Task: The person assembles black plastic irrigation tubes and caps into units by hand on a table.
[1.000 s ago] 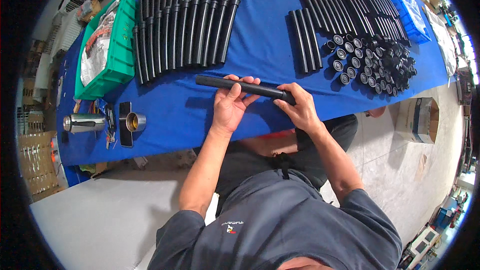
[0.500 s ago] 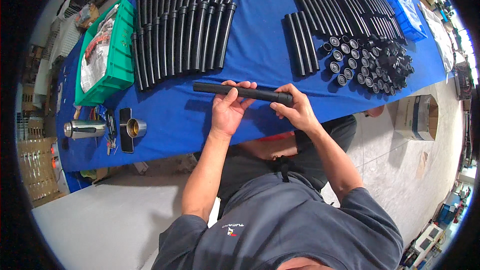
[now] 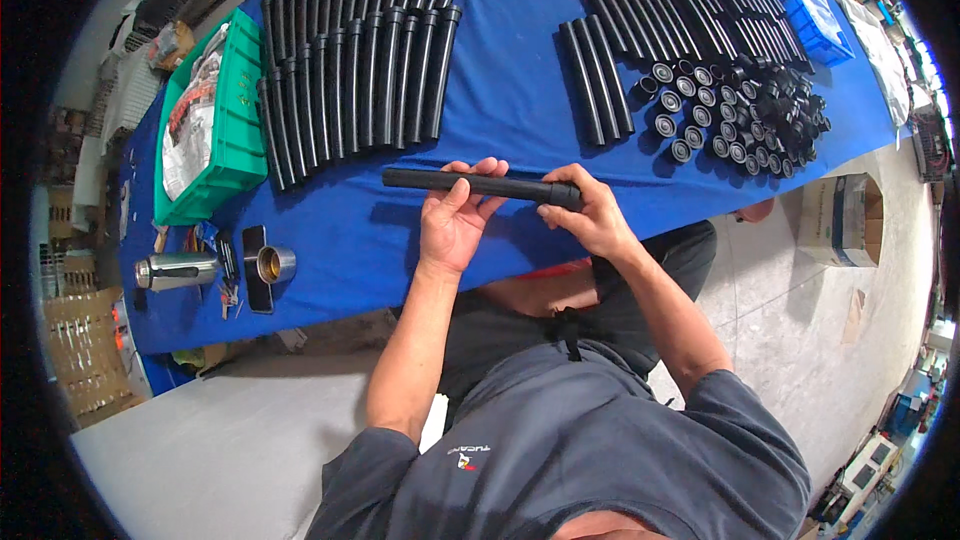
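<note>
A black plastic tube (image 3: 415, 179) lies level between my hands above the near edge of the blue-covered table. My left hand (image 3: 455, 225) supports its middle, thumb on the near side and fingers behind. At the tube's right end, my right hand (image 3: 592, 212) grips a wider black cap (image 3: 563, 196) that sits on the tube. Beyond, on the left, capped tubes (image 3: 370, 70) lie in two rows. Tubes without visible caps (image 3: 597, 80) lie at the right, beside a pile of loose black caps (image 3: 740, 120).
At the left stands a green crate (image 3: 235, 115) with paper in it. Near it are a steel flask (image 3: 176, 271), a phone (image 3: 257, 270), keys (image 3: 230, 300) and a metal cup (image 3: 277, 263). A blue basket (image 3: 805, 5) sits far right; a cardboard box (image 3: 842, 220) stands on the floor.
The view has shifted slightly. Both hands keep the same hold on the tube and cap, with hardly any movement.
</note>
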The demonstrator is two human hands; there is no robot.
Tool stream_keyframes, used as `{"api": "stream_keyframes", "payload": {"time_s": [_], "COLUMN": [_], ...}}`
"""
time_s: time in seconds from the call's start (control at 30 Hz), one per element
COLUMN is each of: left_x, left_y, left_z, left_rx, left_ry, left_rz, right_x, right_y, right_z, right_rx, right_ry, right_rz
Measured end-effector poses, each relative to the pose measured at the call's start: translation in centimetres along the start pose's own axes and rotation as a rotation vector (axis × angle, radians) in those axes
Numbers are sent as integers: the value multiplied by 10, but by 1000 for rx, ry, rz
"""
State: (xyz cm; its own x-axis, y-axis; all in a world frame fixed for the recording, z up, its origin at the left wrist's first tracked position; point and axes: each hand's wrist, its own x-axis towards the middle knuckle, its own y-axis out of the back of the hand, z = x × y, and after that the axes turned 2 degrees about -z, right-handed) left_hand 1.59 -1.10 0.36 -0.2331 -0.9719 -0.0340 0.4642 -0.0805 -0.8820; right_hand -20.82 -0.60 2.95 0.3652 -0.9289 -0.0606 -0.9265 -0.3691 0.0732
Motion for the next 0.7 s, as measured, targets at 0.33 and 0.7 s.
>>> {"api": "stream_keyframes", "payload": {"time_s": [0.33,0.7], "left_x": [1,0], "left_y": [2,6], "left_z": [-5,-1], "left_rx": [66,109], "left_ry": [-6,1], "left_rz": [-39,-54], "right_x": [0,-1], "right_y": [-6,-4], "right_z": [8,4], "right_rx": [145,-69], "right_ry": [13,193], "right_rz": [66,100]}}
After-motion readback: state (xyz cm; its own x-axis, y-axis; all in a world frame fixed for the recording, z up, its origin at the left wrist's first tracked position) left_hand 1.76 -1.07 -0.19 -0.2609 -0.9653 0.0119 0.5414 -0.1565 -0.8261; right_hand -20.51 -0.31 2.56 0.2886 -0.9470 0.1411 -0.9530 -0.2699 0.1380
